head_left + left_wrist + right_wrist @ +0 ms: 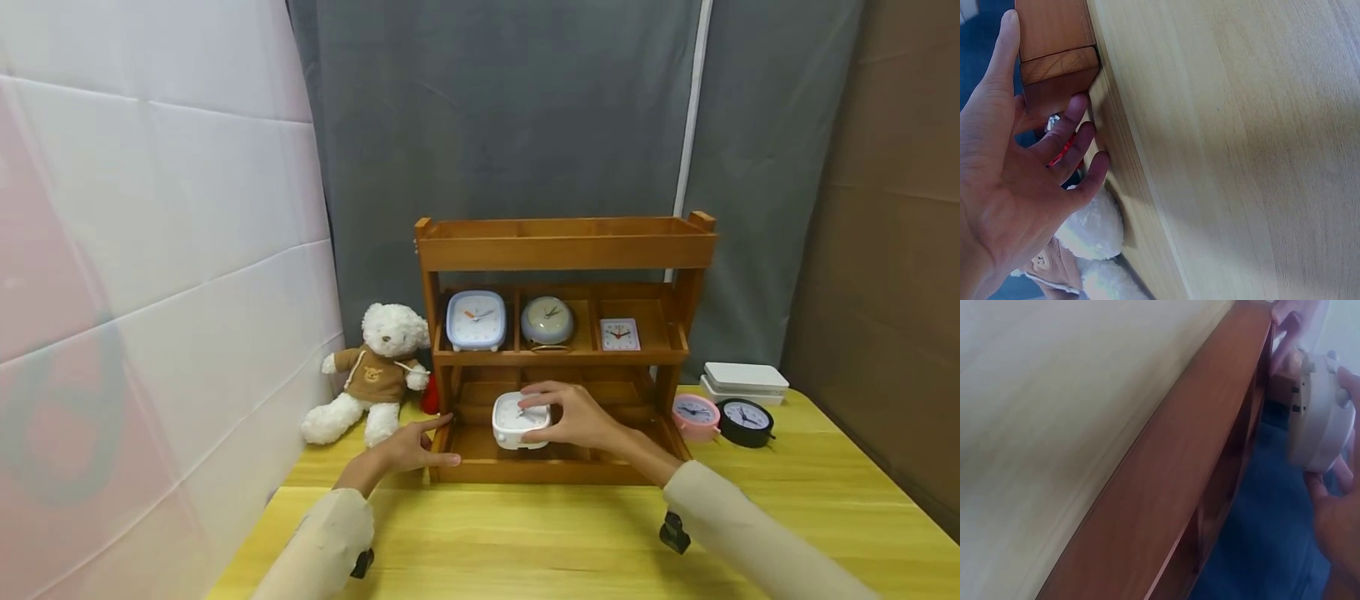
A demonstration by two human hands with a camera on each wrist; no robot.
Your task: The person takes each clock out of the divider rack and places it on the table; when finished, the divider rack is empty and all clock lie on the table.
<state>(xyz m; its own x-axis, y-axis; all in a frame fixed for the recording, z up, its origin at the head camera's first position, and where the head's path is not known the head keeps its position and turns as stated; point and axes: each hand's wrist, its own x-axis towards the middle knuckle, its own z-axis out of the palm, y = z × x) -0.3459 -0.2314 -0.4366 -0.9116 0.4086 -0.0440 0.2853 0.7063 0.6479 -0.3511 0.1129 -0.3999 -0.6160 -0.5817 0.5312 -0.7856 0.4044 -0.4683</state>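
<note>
Bare hands worked at a wooden shelf (pixel 562 254): the right hand (pixel 577 417) pinched a white clock (pixel 507 422) over the bottom tier, left of centre, while the left hand (pixel 405 448), grasping nothing, rested with loose fingers against the shelf's lower left corner. On the middle tier stood a blue-rimmed clock (pixel 476 320), a round clock (pixel 547 318) and a small square clock (pixel 619 335), left to right. A teddy bear (pixel 381 371) sat beside the shelf, to the left.
</note>
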